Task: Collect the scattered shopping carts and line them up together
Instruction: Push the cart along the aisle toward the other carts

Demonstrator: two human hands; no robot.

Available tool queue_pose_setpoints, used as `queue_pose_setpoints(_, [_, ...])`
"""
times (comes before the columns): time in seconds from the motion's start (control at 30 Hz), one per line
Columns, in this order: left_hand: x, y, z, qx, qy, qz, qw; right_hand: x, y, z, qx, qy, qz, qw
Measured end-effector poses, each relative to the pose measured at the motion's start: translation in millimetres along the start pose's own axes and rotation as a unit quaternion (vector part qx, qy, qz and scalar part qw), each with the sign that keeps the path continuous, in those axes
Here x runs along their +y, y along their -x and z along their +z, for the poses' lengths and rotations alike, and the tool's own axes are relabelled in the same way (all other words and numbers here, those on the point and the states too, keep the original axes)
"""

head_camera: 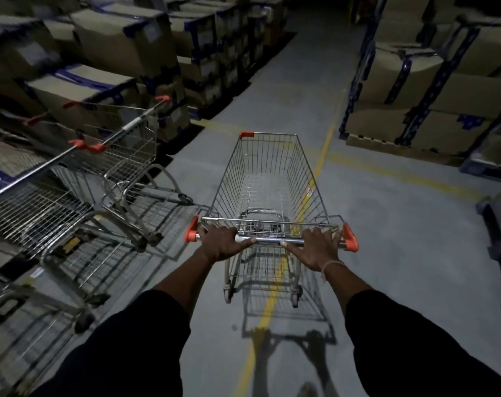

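Observation:
An empty wire shopping cart (pixel 268 179) with orange corner caps stands in front of me on the aisle floor, pointing away. My left hand (pixel 222 243) grips the left part of its metal handle bar (pixel 268 240). My right hand (pixel 319 247) grips the right part of the same bar. To the left, a row of shopping carts (pixel 71 181) stands side by side along the stacked boxes, their handles toward the aisle.
Stacked cardboard boxes (pixel 123 44) line the left side. Blue racking with boxes on pallets (pixel 432 81) fills the right. A grey concrete aisle with yellow floor lines (pixel 323 156) runs ahead between them. A dark rack post (pixel 498 242) stands at the right edge.

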State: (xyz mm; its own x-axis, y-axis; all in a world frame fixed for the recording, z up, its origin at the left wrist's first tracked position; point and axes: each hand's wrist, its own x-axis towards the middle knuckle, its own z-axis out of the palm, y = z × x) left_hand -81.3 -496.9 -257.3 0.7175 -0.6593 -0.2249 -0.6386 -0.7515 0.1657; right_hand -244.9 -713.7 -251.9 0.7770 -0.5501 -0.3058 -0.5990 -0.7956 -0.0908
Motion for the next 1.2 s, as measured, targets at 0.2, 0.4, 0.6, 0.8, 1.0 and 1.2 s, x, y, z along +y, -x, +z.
queue_pose_setpoints(0.2, [-5,-108,-18,0.033,0.006,-0.027,0.999,4,-119,-37,0.006,0.01,-0.036,0.999])
queue_pose_setpoints(0.4, [-6,-210,-35,0.042,0.013,-0.082,0.996,12,-232,-77,0.001,0.01,-0.088,0.996])
queue_pose_setpoints(0.6, [17,-277,-60,0.017,0.031,-0.121,0.992,28,-338,-108,-0.015,0.051,-0.116,0.992])
queue_pose_setpoints(0.8, [7,-358,-62,0.019,0.061,-0.132,0.989,26,-430,-135,-0.029,0.057,-0.133,0.989])
queue_pose_setpoints(1.0, [-5,-432,-84,0.031,0.053,-0.16,0.985,8,-522,-157,-0.031,0.066,-0.142,0.987])
queue_pose_setpoints(1.2, [-30,-504,-114,0.033,0.066,-0.189,0.979,-28,-619,-182,-0.033,0.073,-0.157,0.984])
